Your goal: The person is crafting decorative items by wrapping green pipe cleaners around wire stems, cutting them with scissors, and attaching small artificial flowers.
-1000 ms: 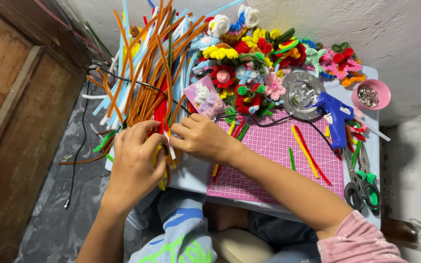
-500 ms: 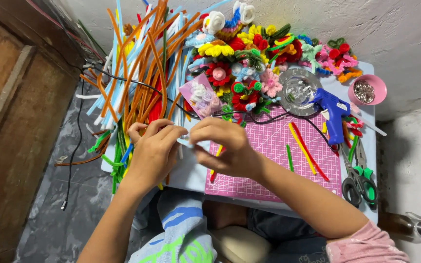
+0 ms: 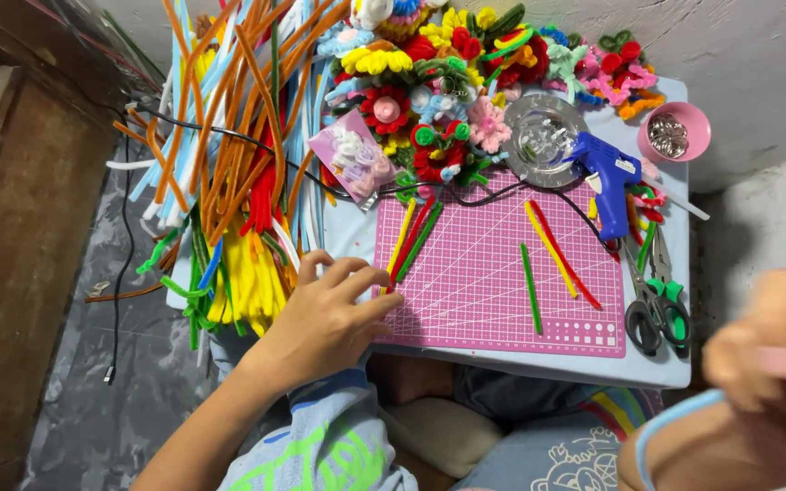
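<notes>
1. While the left hand (image 3: 325,318) rests with fingers spread flat at the pink cutting mat (image 3: 502,273)'s lower-left edge, beside the yellow pipe cleaners (image 3: 247,286), it grasps nothing.
2. At lower right, the blurred right hand (image 3: 766,350) pinches a light blue pipe cleaner (image 3: 675,418); a firm pinch with a slow, even pull probably suits it best.

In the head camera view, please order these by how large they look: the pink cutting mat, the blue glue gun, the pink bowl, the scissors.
1. Pink cutting mat, clearly largest.
2. Scissors.
3. Blue glue gun, looks close to the scissors, so their order is unsure.
4. Pink bowl, smallest.
</notes>
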